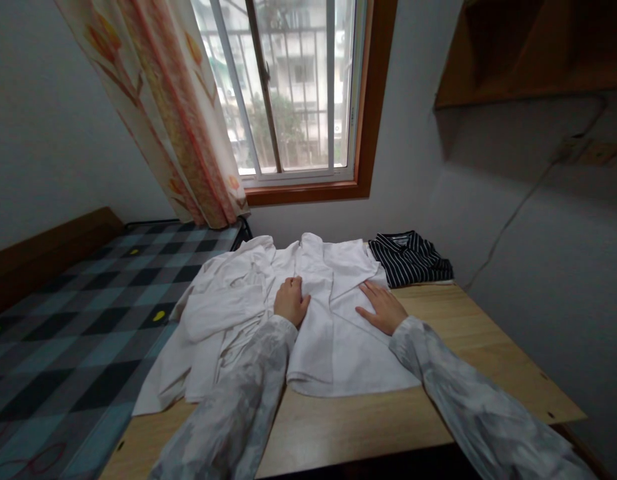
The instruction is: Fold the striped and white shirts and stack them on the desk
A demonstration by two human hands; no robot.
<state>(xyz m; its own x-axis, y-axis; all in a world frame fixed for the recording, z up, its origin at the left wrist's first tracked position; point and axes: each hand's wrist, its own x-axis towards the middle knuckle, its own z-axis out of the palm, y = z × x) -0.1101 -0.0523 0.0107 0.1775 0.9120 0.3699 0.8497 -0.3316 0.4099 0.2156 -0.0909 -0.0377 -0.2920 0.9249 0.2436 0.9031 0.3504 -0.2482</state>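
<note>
two hands, left (291, 302) with fingers bunched, right (382, 307) with fingers spread, press the white shirt (351, 357) on the table (358, 427), likely to keep it flat and smooth.

We observe white clothing (351, 350) laid across the pale wooden tabletop (358, 427). The right-hand portion lies mostly flat, showing a lengthwise line, slanting fold edges at its upper right and a gently curved lower hem. The left-hand portion is rumpled, with bunched creases through its middle. We cannot determine whether the portions form one garment or two.
</note>
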